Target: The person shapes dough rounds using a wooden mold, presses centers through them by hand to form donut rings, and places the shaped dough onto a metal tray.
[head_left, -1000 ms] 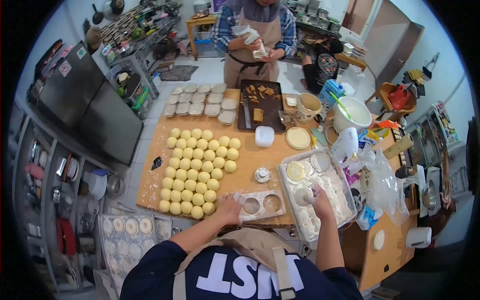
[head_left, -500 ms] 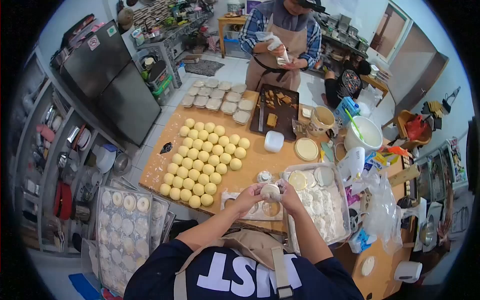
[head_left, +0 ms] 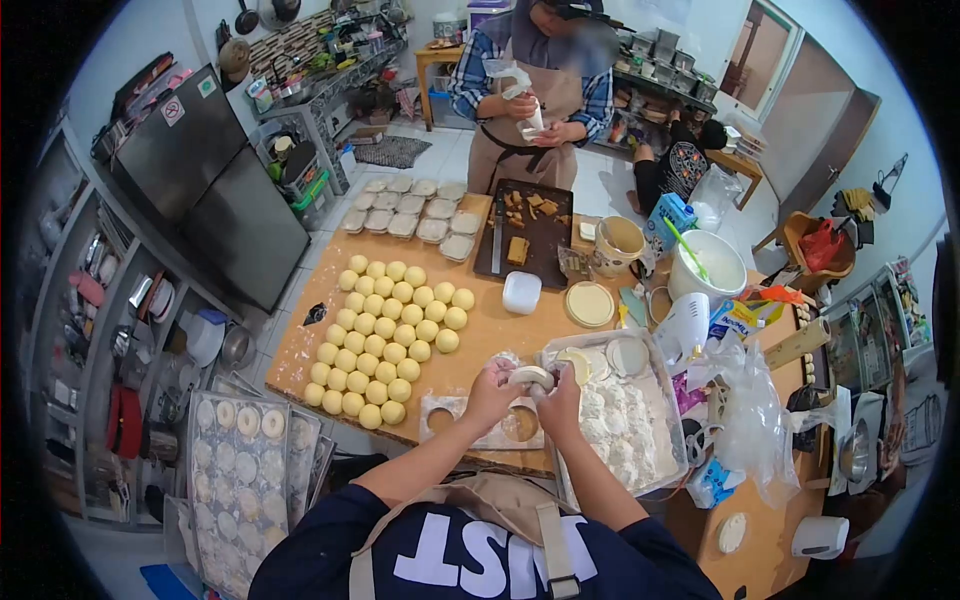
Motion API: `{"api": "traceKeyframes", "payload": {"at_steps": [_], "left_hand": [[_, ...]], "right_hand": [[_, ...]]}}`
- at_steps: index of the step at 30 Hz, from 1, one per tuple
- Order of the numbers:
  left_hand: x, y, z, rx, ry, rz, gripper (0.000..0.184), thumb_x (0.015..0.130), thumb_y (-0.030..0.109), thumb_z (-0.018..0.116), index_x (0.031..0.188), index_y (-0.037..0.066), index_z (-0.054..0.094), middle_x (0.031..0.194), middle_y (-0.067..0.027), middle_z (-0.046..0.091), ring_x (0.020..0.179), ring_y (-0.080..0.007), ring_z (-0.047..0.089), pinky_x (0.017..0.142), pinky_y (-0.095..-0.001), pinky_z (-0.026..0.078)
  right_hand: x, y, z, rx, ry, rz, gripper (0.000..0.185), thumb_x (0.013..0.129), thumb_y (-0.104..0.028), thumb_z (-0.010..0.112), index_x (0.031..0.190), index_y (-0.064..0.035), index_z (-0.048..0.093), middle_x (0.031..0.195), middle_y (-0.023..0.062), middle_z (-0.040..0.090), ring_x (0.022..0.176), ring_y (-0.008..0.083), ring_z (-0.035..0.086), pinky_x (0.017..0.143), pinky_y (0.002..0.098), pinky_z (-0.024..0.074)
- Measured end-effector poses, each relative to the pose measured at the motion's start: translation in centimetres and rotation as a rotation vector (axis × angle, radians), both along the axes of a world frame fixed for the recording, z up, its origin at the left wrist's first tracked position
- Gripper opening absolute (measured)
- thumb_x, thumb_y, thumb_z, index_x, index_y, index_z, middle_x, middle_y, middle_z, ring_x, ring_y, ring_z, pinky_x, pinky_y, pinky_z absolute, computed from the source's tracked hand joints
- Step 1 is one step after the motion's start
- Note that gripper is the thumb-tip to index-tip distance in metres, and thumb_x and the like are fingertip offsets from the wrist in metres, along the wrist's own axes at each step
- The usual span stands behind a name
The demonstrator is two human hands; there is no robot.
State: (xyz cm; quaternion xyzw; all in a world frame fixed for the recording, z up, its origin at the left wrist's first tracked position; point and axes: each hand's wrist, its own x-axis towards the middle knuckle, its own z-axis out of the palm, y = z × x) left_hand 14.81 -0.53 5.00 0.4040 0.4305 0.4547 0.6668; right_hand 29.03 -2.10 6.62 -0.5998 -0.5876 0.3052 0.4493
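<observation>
My left hand (head_left: 492, 388) and my right hand (head_left: 560, 392) meet over the table, both closed on a round white dough piece (head_left: 531, 376), which looks tilted between the fingers. Below them lies a wooden mould (head_left: 480, 436) with round hollows, partly behind my left forearm. Right of my hands stands a plastic tray (head_left: 668, 420) of white flour with several pale dough discs (head_left: 627, 356) at its back. Rows of yellow dough balls (head_left: 386, 328) cover the table's left part. The metal piece behind my hands is mostly hidden.
Across the table a co-worker (head_left: 530, 95) holds a piping bag by a dark tray (head_left: 525, 232) with brown pieces. Filled cups (head_left: 409, 205) stand at the back left, a white bucket (head_left: 706, 262) and mixer (head_left: 684, 325) at the right. Another person (head_left: 680, 165) sits behind.
My right hand has left the flour tray and come to my left hand with the white dough piece. Both hands now hold it. The view has shifted slightly.
</observation>
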Motion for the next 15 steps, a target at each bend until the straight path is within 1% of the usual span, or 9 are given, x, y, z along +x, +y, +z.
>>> {"api": "traceKeyframes", "payload": {"at_steps": [2, 3, 5, 6, 8, 9, 11, 12, 15], "left_hand": [[0.7, 0.2, -0.9, 0.094, 0.03, -0.014, 0.042, 0.083, 0.001, 0.065, 0.118, 0.002, 0.041, 0.11, -0.0116, 0.058, 0.103, -0.0146, 0.056, 0.085, -0.0278, 0.049], [1.1, 0.3, -0.5, 0.14, 0.045, -0.02, 0.042, 0.085, 0.005, 0.064, 0.12, 0.002, 0.04, 0.11, -0.0112, 0.057, 0.103, -0.0142, 0.056, 0.086, -0.0279, 0.048], [1.1, 0.0, 0.4, 0.061, -0.005, -0.078, 0.04, 0.092, 0.015, 0.056, 0.125, 0.002, 0.039, 0.112, -0.0105, 0.055, 0.105, -0.0146, 0.054, 0.09, -0.0292, 0.045], [1.1, -0.2, 1.1, 0.021, -0.028, -0.107, 0.04, 0.095, 0.02, 0.053, 0.128, 0.002, 0.038, 0.113, -0.0101, 0.054, 0.106, -0.0148, 0.053, 0.093, -0.0298, 0.043], [1.3, -0.6, 1.6, 0.204, 0.073, -0.133, 0.044, 0.098, 0.03, 0.045, 0.131, 0.001, 0.038, 0.113, -0.0098, 0.054, 0.107, -0.0157, 0.052, 0.096, -0.031, 0.04], [1.3, -0.9, 1.6, 0.294, 0.123, -0.144, 0.047, 0.1, 0.034, 0.041, 0.132, 0.001, 0.037, 0.114, -0.0097, 0.054, 0.107, -0.0162, 0.052, 0.098, -0.0315, 0.038], [1.4, -0.5, 0.2, 0.353, 0.166, -0.149, 0.06, 0.099, 0.047, 0.031, 0.136, 0.0, 0.034, 0.119, -0.013, 0.053, 0.114, -0.0194, 0.05, 0.098, -0.0342, 0.039], [1.3, -0.3, 0.0, 0.382, 0.187, -0.149, 0.067, 0.098, 0.054, 0.026, 0.138, 0.0, 0.032, 0.122, -0.0147, 0.053, 0.117, -0.021, 0.049, 0.099, -0.0356, 0.039], [1.0, 0.2, -0.4, 0.355, 0.199, -0.131, 0.075, 0.095, 0.06, 0.023, 0.137, -0.001, 0.033, 0.124, -0.0154, 0.052, 0.119, -0.0235, 0.049, 0.1, -0.0377, 0.038]], "right_hand": [[0.7, 0.6, -1.4, 0.03, 0.013, -0.035, 0.041, 0.07, -0.003, 0.071, 0.103, -0.0011, 0.046, 0.092, 0.0134, 0.058, 0.083, 0.0239, 0.059, 0.073, 0.0328, 0.0486], [1.2, 0.6, -1.1, -0.017, -0.027, -0.005, 0.044, 0.069, -0.004, 0.071, 0.106, -0.0003, 0.047, 0.096, 0.016, 0.057, 0.089, 0.0273, 0.058, 0.077, 0.0355, 0.0474], [2.1, 0.6, -0.4, -0.113, -0.103, 0.057, 0.051, 0.068, -0.008, 0.073, 0.111, 0.0013, 0.048, 0.105, 0.0212, 0.055, 0.1, 0.034, 0.056, 0.085, 0.0409, 0.0449], [2.5, 0.6, -0.4, -0.076, -0.106, 0.023, 0.054, 0.067, -0.009, 0.074, 0.113, 0.0014, 0.047, 0.108, 0.0217, 0.053, 0.104, 0.0351, 0.053, 0.088, 0.0416, 0.0431], [3.1, 0.7, -0.8, -0.001, -0.11, -0.043, 0.06, 0.066, -0.013, 0.076, 0.116, 0.0017, 0.046, 0.114, 0.0226, 0.05, 0.111, 0.0373, 0.049, 0.094, 0.0429, 0.0395], [3.3, 0.8, -0.9, 0.001, -0.135, -0.072, 0.063, 0.065, -0.014, 0.077, 0.118, 0.0017, 0.046, 0.115, 0.0226, 0.049, 0.113, 0.0383, 0.047, 0.096, 0.0433, 0.0383], [3.5, 1.0, -1.0, 0.004, -0.186, -0.124, 0.068, 0.064, -0.016, 0.078, 0.121, 0.0016, 0.045, 0.118, 0.0226, 0.047, 0.115, 0.0404, 0.044, 0.099, 0.0439, 0.0359], [3.4, 0.9, -0.6, 0.037, -0.22, -0.098, 0.069, 0.064, -0.016, 0.078, 0.121, 0.0013, 0.044, 0.121, 0.0226, 0.046, 0.117, 0.0407, 0.043, 0.1, 0.0449, 0.0351], [3.2, 0.7, 0.6, 0.113, -0.307, -0.046, 0.072, 0.063, -0.017, 0.078, 0.124, 0.0004, 0.043, 0.128, 0.0224, 0.042, 0.121, 0.0412, 0.038, 0.102, 0.0475, 0.0327]]}}
